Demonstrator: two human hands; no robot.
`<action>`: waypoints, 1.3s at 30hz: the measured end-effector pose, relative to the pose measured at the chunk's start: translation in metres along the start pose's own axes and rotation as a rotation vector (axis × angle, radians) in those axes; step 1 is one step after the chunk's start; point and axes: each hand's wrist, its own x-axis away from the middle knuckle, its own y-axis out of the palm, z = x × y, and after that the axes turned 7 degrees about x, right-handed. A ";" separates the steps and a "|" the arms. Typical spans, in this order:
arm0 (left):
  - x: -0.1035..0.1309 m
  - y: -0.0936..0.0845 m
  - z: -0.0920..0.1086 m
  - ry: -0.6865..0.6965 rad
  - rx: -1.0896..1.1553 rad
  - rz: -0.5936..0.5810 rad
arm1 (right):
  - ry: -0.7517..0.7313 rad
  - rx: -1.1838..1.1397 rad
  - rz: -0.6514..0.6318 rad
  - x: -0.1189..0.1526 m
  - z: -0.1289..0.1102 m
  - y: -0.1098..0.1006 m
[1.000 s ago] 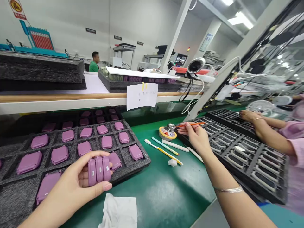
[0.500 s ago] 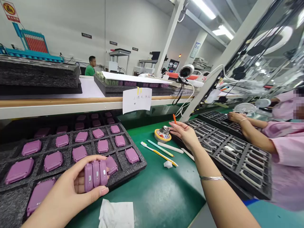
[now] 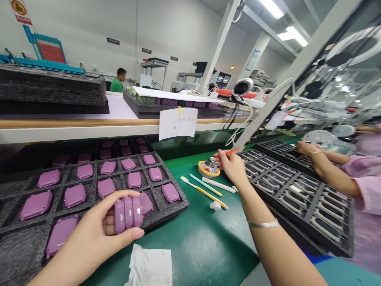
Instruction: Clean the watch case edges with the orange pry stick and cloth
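Note:
My left hand [image 3: 101, 226] is closed around three purple watch cases [image 3: 128, 214], stood side by side with their edges towards me. It is over the front of a black foam tray [image 3: 181, 204] with more purple cases [image 3: 75, 195] in its compartments. My right hand [image 3: 233, 167] pinches a thin orange stick [image 3: 233, 151]; I cannot tell if it is a brush or a pen. Its lower end is hidden by the fingers, beside a small metal pot [image 3: 212, 161] sitting on a yellow-rimmed roll of tape [image 3: 205, 171].
On the green table lie a yellow-and-white toothbrush [image 3: 204, 192], a light teal pen [image 3: 206, 185], a white stick [image 3: 218, 184], a crumpled white scrap [image 3: 215, 205] and a white cloth [image 3: 154, 266]. Trays of grey-framed parts [image 3: 291, 202] stand right, near a co-worker's hands [image 3: 308, 149].
My right fingers have closed from a looser pose, and the orange stick has tipped from nearly upright to nearly level, beside the metal pot. My left hand keeps its three cases.

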 end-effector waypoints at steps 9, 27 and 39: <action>0.003 -0.004 0.002 0.025 0.019 -0.141 | -0.479 -0.327 -0.837 0.142 -0.132 0.055; -0.003 -0.003 -0.007 0.052 0.063 -0.175 | -0.939 -0.166 -0.750 0.174 -0.135 0.085; -0.005 -0.004 -0.007 0.047 0.086 -0.172 | -0.973 -0.108 -0.715 0.179 -0.137 0.084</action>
